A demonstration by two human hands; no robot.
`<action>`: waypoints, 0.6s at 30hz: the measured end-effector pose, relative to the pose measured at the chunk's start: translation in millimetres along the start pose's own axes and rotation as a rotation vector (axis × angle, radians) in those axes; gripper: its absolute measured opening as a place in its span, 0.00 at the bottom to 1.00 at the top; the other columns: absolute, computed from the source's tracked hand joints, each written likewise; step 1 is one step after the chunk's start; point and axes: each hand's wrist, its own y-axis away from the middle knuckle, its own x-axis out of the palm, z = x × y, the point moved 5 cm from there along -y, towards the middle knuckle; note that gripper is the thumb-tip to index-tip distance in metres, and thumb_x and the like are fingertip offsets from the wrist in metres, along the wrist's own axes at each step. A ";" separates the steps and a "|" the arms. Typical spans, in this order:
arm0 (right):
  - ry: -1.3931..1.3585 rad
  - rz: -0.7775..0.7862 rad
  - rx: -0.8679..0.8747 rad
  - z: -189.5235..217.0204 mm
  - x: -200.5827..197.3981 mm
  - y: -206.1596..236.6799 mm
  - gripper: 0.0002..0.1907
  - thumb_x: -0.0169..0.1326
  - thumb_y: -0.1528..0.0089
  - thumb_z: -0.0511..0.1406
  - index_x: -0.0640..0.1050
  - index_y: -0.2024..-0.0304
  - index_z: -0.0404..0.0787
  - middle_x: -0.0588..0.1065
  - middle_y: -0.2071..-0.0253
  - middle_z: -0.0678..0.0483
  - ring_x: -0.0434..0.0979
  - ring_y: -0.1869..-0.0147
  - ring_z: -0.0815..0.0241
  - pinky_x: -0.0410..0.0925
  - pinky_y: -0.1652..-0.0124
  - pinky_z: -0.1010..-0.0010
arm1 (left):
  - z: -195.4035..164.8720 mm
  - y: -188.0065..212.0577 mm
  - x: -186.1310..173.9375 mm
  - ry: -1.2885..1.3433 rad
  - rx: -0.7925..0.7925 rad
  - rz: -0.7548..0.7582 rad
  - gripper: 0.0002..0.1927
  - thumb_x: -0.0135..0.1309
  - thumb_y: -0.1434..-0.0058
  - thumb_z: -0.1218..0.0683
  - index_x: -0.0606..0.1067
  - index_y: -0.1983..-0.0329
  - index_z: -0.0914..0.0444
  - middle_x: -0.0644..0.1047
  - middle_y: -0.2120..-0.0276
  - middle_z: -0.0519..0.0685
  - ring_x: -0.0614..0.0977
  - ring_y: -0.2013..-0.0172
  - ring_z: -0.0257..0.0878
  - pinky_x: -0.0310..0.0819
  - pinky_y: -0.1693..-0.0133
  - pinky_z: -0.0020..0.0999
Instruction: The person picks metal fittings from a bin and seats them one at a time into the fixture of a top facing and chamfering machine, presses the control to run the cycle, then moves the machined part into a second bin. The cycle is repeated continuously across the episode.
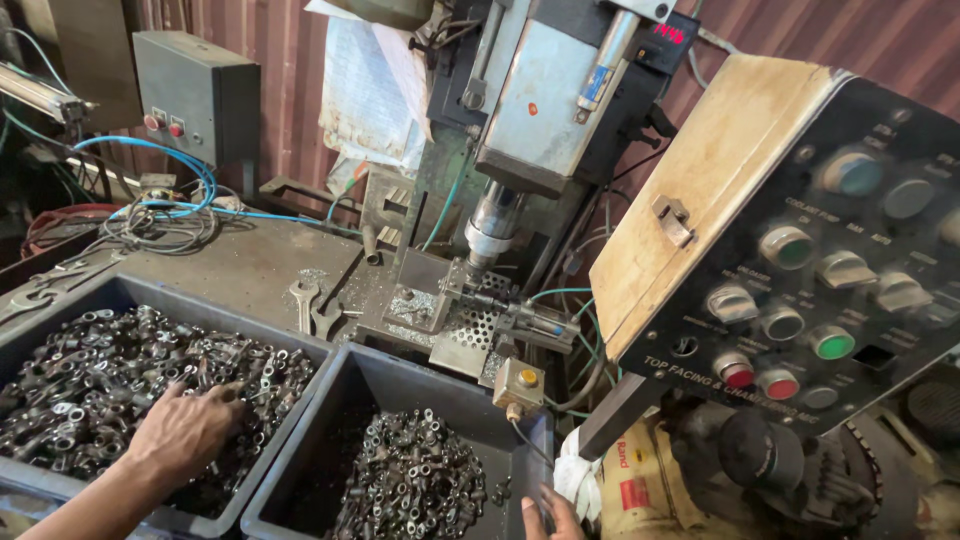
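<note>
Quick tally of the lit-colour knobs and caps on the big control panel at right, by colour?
Control panel, clearly coloured caps only:
Green caps: 2
Red caps: 2
Bluish cap: 1
Total: 5
The grey or metal knobs are left out; the far right ones are too blurred to sort.

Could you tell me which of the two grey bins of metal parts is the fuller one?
The left bin, where the left hand rests on the parts; the right bin shows bare walls.
</note>
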 end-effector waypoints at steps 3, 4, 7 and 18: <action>-0.031 0.052 0.029 5.0 1.8 -4.7 0.29 0.66 0.46 0.38 0.76 0.44 0.32 0.77 0.46 0.36 0.82 0.43 0.42 0.75 0.46 0.56 | 2.6 -8.0 8.7 -0.009 0.004 -0.019 0.12 0.43 0.34 0.54 0.73 0.50 0.53 0.77 0.48 0.47 0.84 0.54 0.41 0.72 0.45 0.42; -0.027 0.053 0.032 4.6 -2.6 -3.5 0.29 0.66 0.46 0.38 0.77 0.45 0.32 0.77 0.46 0.37 0.82 0.43 0.42 0.75 0.46 0.56 | 0.0 -6.6 11.3 -0.021 0.040 -0.061 0.14 0.45 0.37 0.53 0.73 0.49 0.54 0.76 0.45 0.48 0.84 0.56 0.42 0.71 0.47 0.43; -0.012 0.037 0.076 3.3 -1.7 0.7 0.28 0.66 0.46 0.38 0.78 0.45 0.33 0.79 0.46 0.37 0.83 0.43 0.42 0.75 0.46 0.57 | 4.4 -3.8 10.7 -0.066 0.095 -0.114 0.17 0.47 0.41 0.53 0.72 0.48 0.56 0.74 0.44 0.49 0.85 0.57 0.42 0.71 0.47 0.44; -0.245 0.098 0.059 18.9 21.7 9.3 0.26 0.64 0.44 0.35 0.76 0.43 0.37 0.83 0.54 0.41 0.86 0.49 0.48 0.76 0.49 0.59 | 13.5 26.8 -61.9 0.582 -0.357 -0.068 0.14 0.53 0.32 0.43 0.79 0.52 0.54 0.85 0.63 0.51 0.87 0.63 0.46 0.83 0.54 0.44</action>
